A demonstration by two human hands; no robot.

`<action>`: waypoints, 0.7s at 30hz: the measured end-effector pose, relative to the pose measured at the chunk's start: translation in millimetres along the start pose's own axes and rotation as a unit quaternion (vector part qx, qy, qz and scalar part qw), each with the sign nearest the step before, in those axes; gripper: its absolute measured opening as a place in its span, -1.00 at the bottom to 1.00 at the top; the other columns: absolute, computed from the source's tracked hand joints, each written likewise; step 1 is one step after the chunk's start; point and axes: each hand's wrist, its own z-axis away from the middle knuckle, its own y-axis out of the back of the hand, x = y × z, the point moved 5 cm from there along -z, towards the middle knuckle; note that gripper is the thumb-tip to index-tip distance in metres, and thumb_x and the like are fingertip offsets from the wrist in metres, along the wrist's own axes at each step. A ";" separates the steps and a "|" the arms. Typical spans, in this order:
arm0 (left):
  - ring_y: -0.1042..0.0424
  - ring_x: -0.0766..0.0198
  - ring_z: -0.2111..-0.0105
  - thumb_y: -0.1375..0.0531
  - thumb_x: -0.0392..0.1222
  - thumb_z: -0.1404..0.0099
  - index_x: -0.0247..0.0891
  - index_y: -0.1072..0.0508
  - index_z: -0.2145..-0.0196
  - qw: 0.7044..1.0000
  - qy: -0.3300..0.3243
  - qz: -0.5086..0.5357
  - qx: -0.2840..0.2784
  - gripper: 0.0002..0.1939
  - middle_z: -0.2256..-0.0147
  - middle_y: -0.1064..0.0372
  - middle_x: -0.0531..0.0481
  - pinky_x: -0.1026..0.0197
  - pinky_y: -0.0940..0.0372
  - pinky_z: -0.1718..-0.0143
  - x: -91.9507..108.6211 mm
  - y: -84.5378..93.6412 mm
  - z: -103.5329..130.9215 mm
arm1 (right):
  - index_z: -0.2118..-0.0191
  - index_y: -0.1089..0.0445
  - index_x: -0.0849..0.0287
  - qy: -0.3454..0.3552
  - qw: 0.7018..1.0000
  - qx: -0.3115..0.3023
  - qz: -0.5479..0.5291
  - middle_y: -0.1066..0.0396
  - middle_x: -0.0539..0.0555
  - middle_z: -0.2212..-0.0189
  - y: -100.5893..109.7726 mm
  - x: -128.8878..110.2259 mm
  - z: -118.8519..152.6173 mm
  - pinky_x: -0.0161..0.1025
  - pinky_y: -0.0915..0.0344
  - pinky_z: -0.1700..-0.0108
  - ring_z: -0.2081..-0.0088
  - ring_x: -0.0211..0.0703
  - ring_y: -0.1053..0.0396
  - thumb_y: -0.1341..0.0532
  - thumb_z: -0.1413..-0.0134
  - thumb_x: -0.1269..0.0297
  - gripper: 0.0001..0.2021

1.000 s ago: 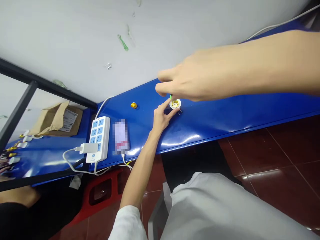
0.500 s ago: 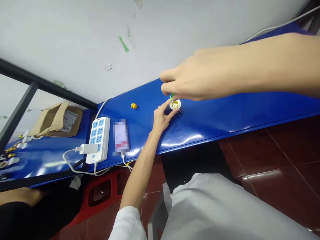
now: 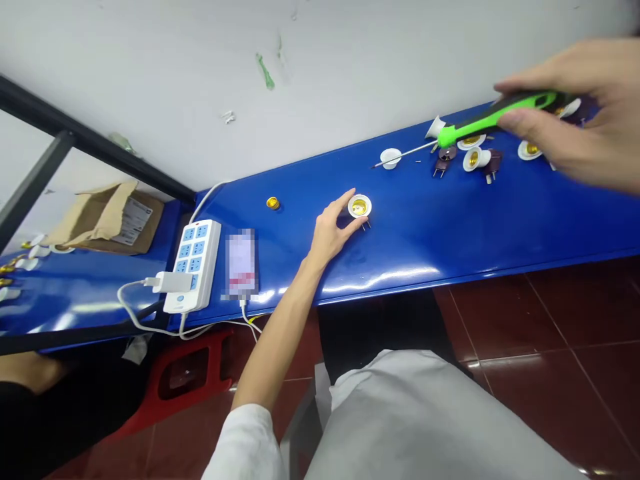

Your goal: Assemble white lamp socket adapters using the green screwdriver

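Note:
My left hand (image 3: 333, 230) grips a white round lamp socket (image 3: 359, 207) with a gold inside between thumb and finger, on the blue table (image 3: 415, 233). Two metal prongs stick out below the socket. At the upper right, my right hand (image 3: 575, 113) is closed round a green and black screwdriver (image 3: 480, 125), its thin shaft pointing left, its tip away from the socket. A white round piece (image 3: 391, 158) lies behind the shaft. One small gold threaded ring (image 3: 273, 203) rests left of my left hand.
Several white sockets and brown plug parts (image 3: 493, 165) lie at the right. To the left are a power strip (image 3: 193, 267) with a charger, a phone (image 3: 242, 262) and an open cardboard box (image 3: 113, 220). A person's arm (image 3: 30, 371) shows at lower left.
My right hand has swung up and right with the screwdriver, away from the socket, uncovering the parts on the right. The left hand still holds the socket. The view has shifted slightly.

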 end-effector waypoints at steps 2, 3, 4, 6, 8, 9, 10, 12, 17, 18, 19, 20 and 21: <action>-0.61 0.09 -0.18 -0.40 0.07 -0.41 -0.18 -0.46 -0.33 1.000 -0.003 0.001 -0.003 -0.37 -0.24 -0.56 -0.20 0.06 -0.47 -0.29 1.1 -0.3 0.1 | -0.19 -0.59 0.17 -0.018 0.998 0.062 -0.004 -0.58 0.22 -0.09 -23.7 16.1 27.3 0.02 -0.47 -0.22 -0.13 0.02 -0.56 -0.20 -0.41 -0.15 -0.46; -0.60 0.09 -0.18 -0.39 0.06 -0.42 -0.18 -0.47 -0.32 1.000 -0.005 -0.001 -0.005 -0.39 -0.25 -0.55 -0.20 0.05 -0.47 -0.29 1.8 -0.4 0.2 | -0.15 -0.60 0.18 -0.025 0.997 0.076 -0.011 -0.60 0.24 -0.04 -39.9 21.5 39.4 -0.01 -0.50 -0.16 -0.08 0.00 -0.58 -0.23 -0.39 -0.09 -0.51; -0.60 0.09 -0.19 -0.38 0.06 -0.43 -0.18 -0.47 -0.32 1.000 -0.009 -0.002 -0.007 -0.41 -0.25 -0.55 -0.20 0.05 -0.47 -0.29 2.5 -0.3 0.2 | -0.10 -0.61 0.19 -0.035 0.996 0.084 -0.016 -0.60 0.26 0.00 -56.8 25.9 49.7 -0.02 -0.50 -0.12 -0.03 0.00 -0.58 -0.26 -0.36 -0.03 -0.56; -0.59 0.08 -0.19 -0.36 0.07 -0.45 -0.19 -0.48 -0.30 1.000 -0.024 -0.004 -0.005 -0.44 -0.24 -0.55 -0.21 0.04 -0.46 -0.29 4.5 0.5 0.1 | -0.10 -0.58 0.22 -0.046 0.998 0.033 -0.022 -0.55 0.31 -0.03 -92.2 30.8 62.8 0.00 -0.48 -0.13 -0.04 0.04 -0.54 -0.24 -0.34 0.07 -0.60; -0.58 0.07 -0.19 -0.35 0.08 -0.46 -0.21 -0.49 -0.28 0.999 -0.048 -0.002 0.003 -0.45 -0.22 -0.55 -0.23 0.03 -0.47 -0.27 6.8 2.0 0.0 | -0.11 -0.56 0.19 -0.041 0.999 -0.014 -0.026 -0.53 0.29 0.01 -115.8 31.3 67.4 0.03 -0.47 -0.11 -0.02 0.07 -0.50 -0.23 -0.33 0.10 -0.62; -0.58 0.07 -0.18 -0.34 0.09 -0.46 -0.21 -0.50 -0.28 0.998 -0.059 -0.001 0.007 -0.45 -0.21 -0.56 -0.24 0.02 -0.47 -0.26 7.9 2.8 0.1 | -0.10 -0.56 0.17 -0.036 0.998 -0.034 -0.029 -0.52 0.28 0.04 -122.6 30.3 66.8 0.06 -0.46 -0.10 -0.01 0.09 -0.48 -0.21 -0.34 0.10 -0.63; -0.57 0.07 -0.18 -0.34 0.10 -0.46 -0.21 -0.50 -0.27 0.998 -0.066 -0.002 0.009 -0.45 -0.19 -0.56 -0.24 0.01 -0.47 -0.25 8.8 3.5 0.1 | -0.10 -0.55 0.15 -0.031 0.998 -0.048 -0.031 -0.51 0.28 0.05 -126.4 28.6 64.6 0.09 -0.45 -0.11 -0.01 0.11 -0.46 -0.20 -0.35 0.10 -0.63; -0.57 0.06 -0.17 -0.34 0.11 -0.46 -0.18 -0.51 -0.27 0.998 -0.067 -0.005 0.009 -0.46 -0.17 -0.57 -0.22 -0.02 -0.48 -0.23 9.7 4.2 0.1 | -0.13 -0.54 0.14 -0.023 0.997 -0.065 -0.038 -0.46 0.29 0.01 -128.0 22.7 56.3 0.17 -0.42 -0.17 -0.07 0.17 -0.42 -0.18 -0.34 0.08 -0.61; -0.56 0.07 -0.15 -0.37 0.07 -0.45 -0.17 -0.50 -0.29 0.998 -0.055 -0.001 0.004 -0.45 -0.14 -0.58 -0.21 -0.01 -0.48 -0.21 10.8 4.6 0.7 | -0.30 -0.43 0.04 0.035 0.976 -0.164 -0.137 -0.37 0.22 -0.18 -144.3 -15.4 26.7 0.03 -0.49 -0.05 0.04 -0.02 -0.45 -0.29 -0.27 -0.02 -0.45; -0.55 0.07 -0.16 -0.37 0.06 -0.44 -0.17 -0.50 -0.29 0.998 -0.055 -0.001 0.004 -0.45 -0.14 -0.57 -0.20 -0.01 -0.47 -0.22 10.7 4.7 0.9 | -0.34 -0.40 0.04 0.046 0.962 -0.200 -0.179 -0.35 0.22 -0.22 -153.2 -25.2 21.4 -0.03 -0.50 0.03 0.09 -0.07 -0.44 -0.31 -0.25 -0.02 -0.41; -0.54 0.07 -0.16 -0.37 0.05 -0.44 -0.16 -0.50 -0.29 0.998 -0.055 -0.001 0.006 -0.45 -0.14 -0.57 -0.20 -0.01 -0.47 -0.22 10.3 4.9 1.1 | -0.35 -0.37 0.06 0.056 0.948 -0.227 -0.217 -0.34 0.23 -0.24 -162.3 -34.2 16.3 -0.06 -0.50 0.08 0.13 -0.11 -0.43 -0.33 -0.24 -0.01 -0.38; -0.53 0.08 -0.16 -0.37 0.05 -0.44 -0.16 -0.50 -0.29 0.998 -0.056 -0.001 0.009 -0.45 -0.14 -0.56 -0.19 0.00 -0.47 -0.22 9.8 5.2 1.4 | -0.34 -0.38 0.08 0.065 0.934 -0.247 -0.249 -0.35 0.24 -0.24 -171.3 -42.2 11.5 -0.08 -0.48 0.11 0.16 -0.12 -0.42 -0.34 -0.22 -0.02 -0.37; -0.53 0.08 -0.15 -0.37 0.04 -0.44 -0.16 -0.51 -0.29 0.998 -0.056 0.000 0.011 -0.46 -0.13 -0.55 -0.19 0.01 -0.47 -0.22 9.2 5.5 1.7 | -0.30 -0.40 0.09 0.075 0.924 -0.257 -0.274 -0.38 0.24 -0.21 -179.6 -48.7 7.1 -0.09 -0.47 0.12 0.18 -0.13 -0.41 -0.36 -0.21 -0.04 -0.39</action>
